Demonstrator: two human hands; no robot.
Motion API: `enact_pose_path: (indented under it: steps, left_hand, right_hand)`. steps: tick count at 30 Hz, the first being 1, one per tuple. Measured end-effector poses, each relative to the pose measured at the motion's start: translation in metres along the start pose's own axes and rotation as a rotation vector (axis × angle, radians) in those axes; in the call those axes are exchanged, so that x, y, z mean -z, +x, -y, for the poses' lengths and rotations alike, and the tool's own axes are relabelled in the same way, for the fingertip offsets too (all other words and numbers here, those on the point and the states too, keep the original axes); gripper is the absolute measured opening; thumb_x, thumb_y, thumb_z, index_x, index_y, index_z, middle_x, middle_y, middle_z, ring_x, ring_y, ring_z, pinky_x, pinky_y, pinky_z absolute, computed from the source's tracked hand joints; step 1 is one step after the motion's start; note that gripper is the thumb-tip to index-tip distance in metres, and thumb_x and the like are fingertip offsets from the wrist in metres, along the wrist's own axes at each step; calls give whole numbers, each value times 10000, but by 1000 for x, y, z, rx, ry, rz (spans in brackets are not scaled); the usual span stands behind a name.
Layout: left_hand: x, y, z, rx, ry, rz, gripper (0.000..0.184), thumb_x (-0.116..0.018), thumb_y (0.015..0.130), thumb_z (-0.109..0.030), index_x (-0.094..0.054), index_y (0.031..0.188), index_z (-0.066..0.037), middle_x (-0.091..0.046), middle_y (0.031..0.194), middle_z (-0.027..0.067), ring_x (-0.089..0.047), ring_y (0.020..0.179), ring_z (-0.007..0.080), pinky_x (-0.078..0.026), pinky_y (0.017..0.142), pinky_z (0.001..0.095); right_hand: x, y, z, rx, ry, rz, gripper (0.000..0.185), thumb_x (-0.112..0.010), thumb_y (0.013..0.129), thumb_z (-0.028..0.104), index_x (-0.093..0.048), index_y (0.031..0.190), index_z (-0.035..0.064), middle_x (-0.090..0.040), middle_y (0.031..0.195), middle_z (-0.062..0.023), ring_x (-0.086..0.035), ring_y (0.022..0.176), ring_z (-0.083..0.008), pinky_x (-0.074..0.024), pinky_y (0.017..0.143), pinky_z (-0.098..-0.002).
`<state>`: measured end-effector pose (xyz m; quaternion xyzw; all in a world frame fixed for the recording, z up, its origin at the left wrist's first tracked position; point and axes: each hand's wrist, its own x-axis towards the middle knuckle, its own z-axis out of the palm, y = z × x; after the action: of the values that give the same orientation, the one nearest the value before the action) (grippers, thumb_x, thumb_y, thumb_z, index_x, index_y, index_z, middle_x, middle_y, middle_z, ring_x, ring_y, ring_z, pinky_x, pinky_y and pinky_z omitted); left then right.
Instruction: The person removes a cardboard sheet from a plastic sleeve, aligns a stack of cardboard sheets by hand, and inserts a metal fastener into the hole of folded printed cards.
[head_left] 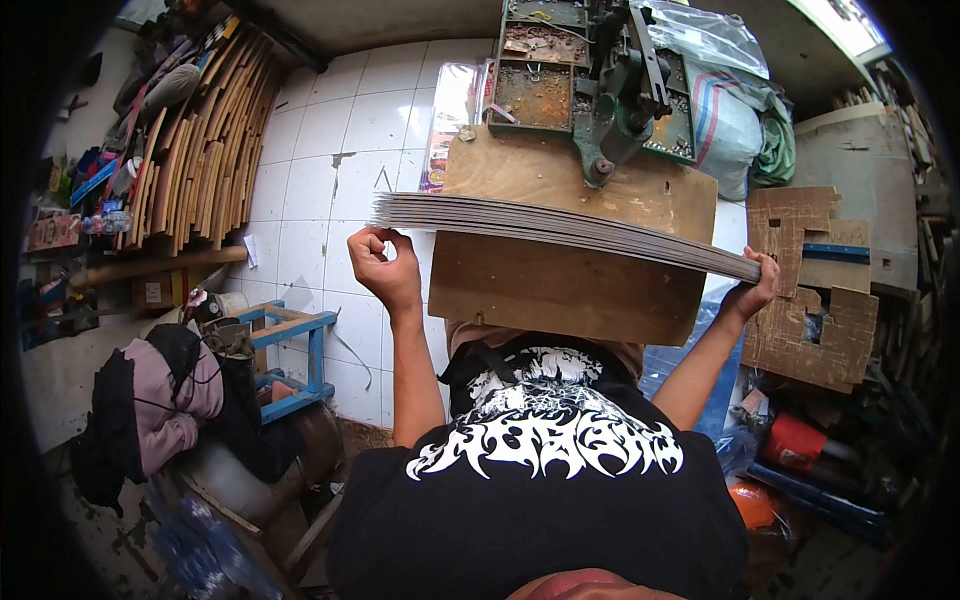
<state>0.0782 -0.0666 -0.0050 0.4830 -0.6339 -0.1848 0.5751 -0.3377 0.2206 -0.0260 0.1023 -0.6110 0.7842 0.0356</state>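
A stack of thin grey boards (560,230), seen nearly edge-on, spans the space between my two hands above a brown wooden board. At its left end, my left hand (385,265) is closed, with thumb and forefinger curled into a ring at the lower corner; the exact contact is partly hidden. The layers fan slightly apart on that side. Wrapped round the right end is my right hand (757,285), where the layers are pressed together. Just beyond the stack stands a dark green metal press (620,110), mounted on the wooden work surface (560,165).
Green compartment trays (535,95) with small metal pieces flank the press. Cut brown board pieces (810,290) lie at the right, near a white woven sack (720,125). A blue-framed stool (300,350) and leaning brown sheets (200,150) stand at the left.
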Motion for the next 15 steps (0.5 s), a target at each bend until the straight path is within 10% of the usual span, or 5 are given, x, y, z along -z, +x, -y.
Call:
enact_pose_path:
  steps: [15]
  left_hand:
    - [-4,-1,-9,-7,128,-69,362,-649,741,89,-324,723,-67,-497,740,69,-470,660,207,-406,606,305]
  right_hand:
    - [0,-3,2,-13,25,11,214,-540,889,191,-591,854,-14,-588,848,-107,-607,863,-248,-472,910,-410]
